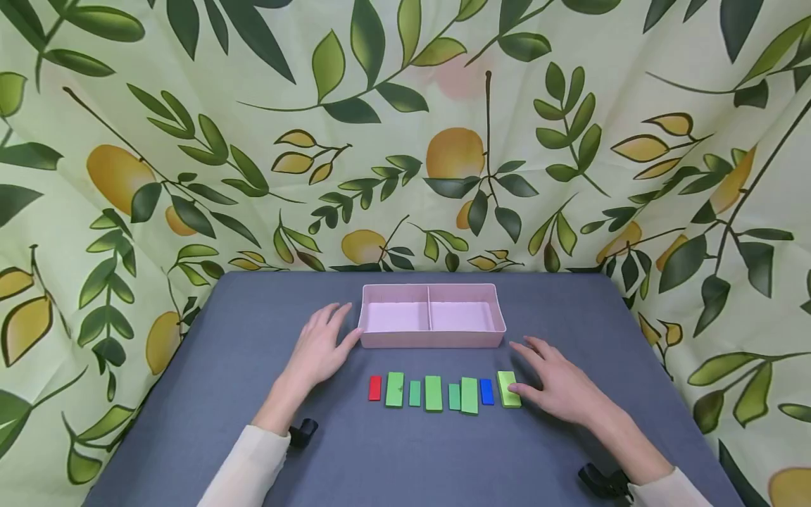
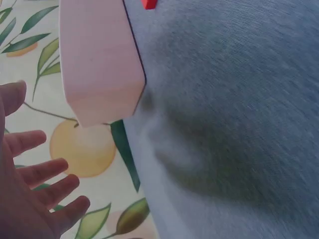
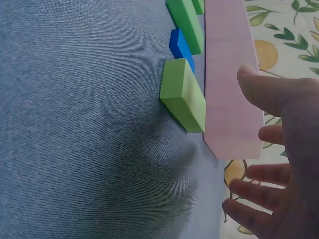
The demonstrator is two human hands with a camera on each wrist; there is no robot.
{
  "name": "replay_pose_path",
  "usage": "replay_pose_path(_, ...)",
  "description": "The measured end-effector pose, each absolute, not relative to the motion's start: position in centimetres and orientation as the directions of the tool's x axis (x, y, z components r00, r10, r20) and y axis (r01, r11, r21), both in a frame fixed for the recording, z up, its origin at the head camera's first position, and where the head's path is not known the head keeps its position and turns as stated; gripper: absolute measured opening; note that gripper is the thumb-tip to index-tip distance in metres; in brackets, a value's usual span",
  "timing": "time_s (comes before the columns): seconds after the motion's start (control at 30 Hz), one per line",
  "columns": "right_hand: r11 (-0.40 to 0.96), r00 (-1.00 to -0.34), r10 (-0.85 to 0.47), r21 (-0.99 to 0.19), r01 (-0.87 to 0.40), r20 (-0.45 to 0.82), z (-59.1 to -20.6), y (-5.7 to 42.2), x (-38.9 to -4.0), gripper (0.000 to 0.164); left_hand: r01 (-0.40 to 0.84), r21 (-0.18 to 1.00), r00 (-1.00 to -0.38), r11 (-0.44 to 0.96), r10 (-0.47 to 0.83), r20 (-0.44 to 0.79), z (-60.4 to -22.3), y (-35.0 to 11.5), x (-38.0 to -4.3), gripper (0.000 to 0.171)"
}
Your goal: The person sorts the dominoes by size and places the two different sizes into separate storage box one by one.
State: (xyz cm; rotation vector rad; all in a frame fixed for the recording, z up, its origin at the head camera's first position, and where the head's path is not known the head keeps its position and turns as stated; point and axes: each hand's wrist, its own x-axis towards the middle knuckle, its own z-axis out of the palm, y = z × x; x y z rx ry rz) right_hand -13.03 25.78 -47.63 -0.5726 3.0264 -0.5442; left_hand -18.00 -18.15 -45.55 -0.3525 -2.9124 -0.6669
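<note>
A pink box (image 1: 432, 341) with two compartments stands on the table. In front of it runs a row of blocks: a red one (image 1: 375, 388), several larger light-green ones (image 1: 434, 393), two small green ones (image 1: 415, 393) and a blue one (image 1: 486, 391). My left hand (image 1: 319, 348), fingers spread, is beside the box's left end; whether the thumb touches it I cannot tell. My right hand (image 1: 560, 384) hovers off the box's right end with relaxed fingers. Its thumb overlaps the rightmost light-green block (image 1: 507, 384) in the head view, but appears apart from that block (image 3: 182, 94) in the right wrist view.
A blue-grey cloth (image 1: 405, 451) covers the table. Behind it and at both sides hangs a white curtain (image 1: 393, 225) printed with leaves and fruit. Both wrists wear a black strap-like device, the left one (image 1: 303, 432) partly under the sleeve.
</note>
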Motion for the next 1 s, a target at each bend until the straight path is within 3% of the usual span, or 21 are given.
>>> replay_pose_path(0.5, 0.795, -0.896, -0.437, -0.435, -0.423, 0.072, -49.5, 24.9, -13.1, 0.072, 0.161, 0.688, -0.973, 0.707, 0.230, -0.009, -46.4, -16.5, -21.3, 0.064)
replay_pose_path(1.0, 0.783, -0.905, -0.419, -0.474, -0.402, 0.075, -50.6, 24.4, -12.9, 0.060, 0.107, 0.811, -0.960, 0.575, 0.271, -0.066, -47.9, -16.5, -22.8, 0.067)
